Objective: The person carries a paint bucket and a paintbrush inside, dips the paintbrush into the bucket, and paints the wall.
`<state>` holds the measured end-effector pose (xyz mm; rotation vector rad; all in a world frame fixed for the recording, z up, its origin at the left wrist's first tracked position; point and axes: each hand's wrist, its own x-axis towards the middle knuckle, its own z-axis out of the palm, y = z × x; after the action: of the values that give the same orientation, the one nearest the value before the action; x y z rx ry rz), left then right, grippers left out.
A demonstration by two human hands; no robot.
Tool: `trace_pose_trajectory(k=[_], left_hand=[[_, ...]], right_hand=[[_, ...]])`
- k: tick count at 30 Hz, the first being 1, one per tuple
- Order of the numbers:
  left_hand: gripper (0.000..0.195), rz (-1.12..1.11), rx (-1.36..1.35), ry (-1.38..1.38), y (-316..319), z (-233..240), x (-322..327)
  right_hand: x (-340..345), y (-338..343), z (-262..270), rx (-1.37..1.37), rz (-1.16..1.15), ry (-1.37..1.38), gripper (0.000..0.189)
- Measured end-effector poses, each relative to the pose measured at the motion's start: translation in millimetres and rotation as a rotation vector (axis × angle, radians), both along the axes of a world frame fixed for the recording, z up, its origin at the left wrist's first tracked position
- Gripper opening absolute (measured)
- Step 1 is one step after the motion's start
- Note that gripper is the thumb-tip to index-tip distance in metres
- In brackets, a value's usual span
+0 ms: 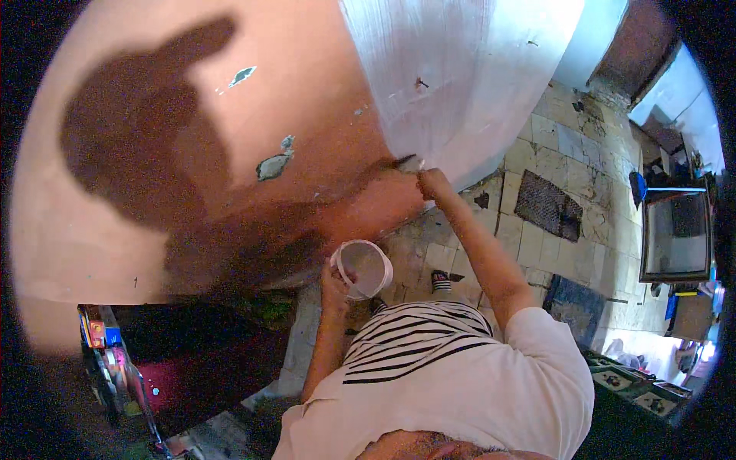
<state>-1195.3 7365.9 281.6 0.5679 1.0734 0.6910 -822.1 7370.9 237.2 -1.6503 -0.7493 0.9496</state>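
My left hand (340, 282) grips a pale, translucent plastic tub (386, 275) by its side; what it contains is hard to make out. Out ahead, my right hand (435, 185) is closed around a small tool, apparently a paintbrush (411, 164), partly hidden by the fingers. Its head is at the wall, right by the border between the peach-painted part (310, 75) and the white, streaky part (437, 34). Chipped patches (275, 165) of bare grey show in the peach paint. A nail or hook (422, 83) sticks out of the white part.
Stone tiles (535, 129) cover the floor, with a dark mat (548, 204) and a blue-grey cloth or mat (575, 305) on them. A framed glass or mirror (675, 236) stands far right. At lower left is a dark red surface (190, 374) beside stacked colourful items (106, 336).
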Motion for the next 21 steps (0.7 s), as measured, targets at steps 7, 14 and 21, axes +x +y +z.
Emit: trace_pose_trajectory(k=[7, 14, 21], left_hand=[[0.044, 0.065, 0.007, -0.047, 6, -24, -18], [0.041, 0.116, -0.037, -0.067, 10, -11, -3], [0.04, 0.086, -0.028, -0.186, 19, -26, -16]], right_hand=[[-36, -6, 218, -0.051, 0.016, 0.119, 0.025], [-39, -42, 379, 0.307, 0.006, 0.124, 0.021], [-42, -39, 488, 0.6, 0.096, -0.057, 0.032]])
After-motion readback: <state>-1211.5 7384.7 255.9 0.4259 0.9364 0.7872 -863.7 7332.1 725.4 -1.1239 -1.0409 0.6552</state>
